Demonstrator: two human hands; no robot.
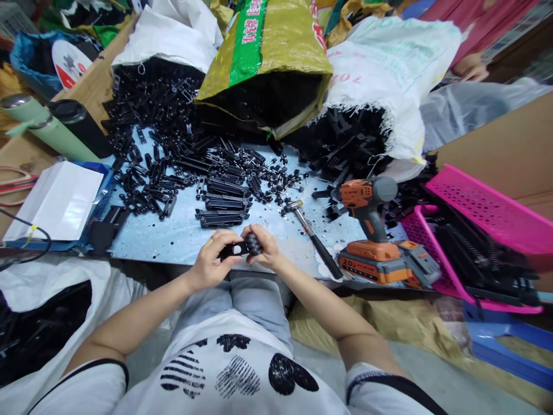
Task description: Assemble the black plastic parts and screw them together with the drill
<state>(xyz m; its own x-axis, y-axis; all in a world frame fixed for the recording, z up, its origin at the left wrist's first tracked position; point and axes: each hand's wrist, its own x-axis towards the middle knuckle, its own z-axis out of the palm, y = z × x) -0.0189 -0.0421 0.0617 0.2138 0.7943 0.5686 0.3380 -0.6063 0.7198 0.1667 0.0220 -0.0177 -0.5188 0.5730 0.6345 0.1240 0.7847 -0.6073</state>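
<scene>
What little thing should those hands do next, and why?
Maybe the right hand should gently turn the bumpy dark end, because its fingers are around that end while the left hand holds the other end of the black part.

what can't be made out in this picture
- Black part, head view: partly covered by the fingers of the left hand and right hand.
- Yellow bag, head view: its inside is lost in dark shadow.
- Small loose pieces, head view: too small to tell each one's shape.
- Person in red, head view: cut off by the top edge.
</scene>
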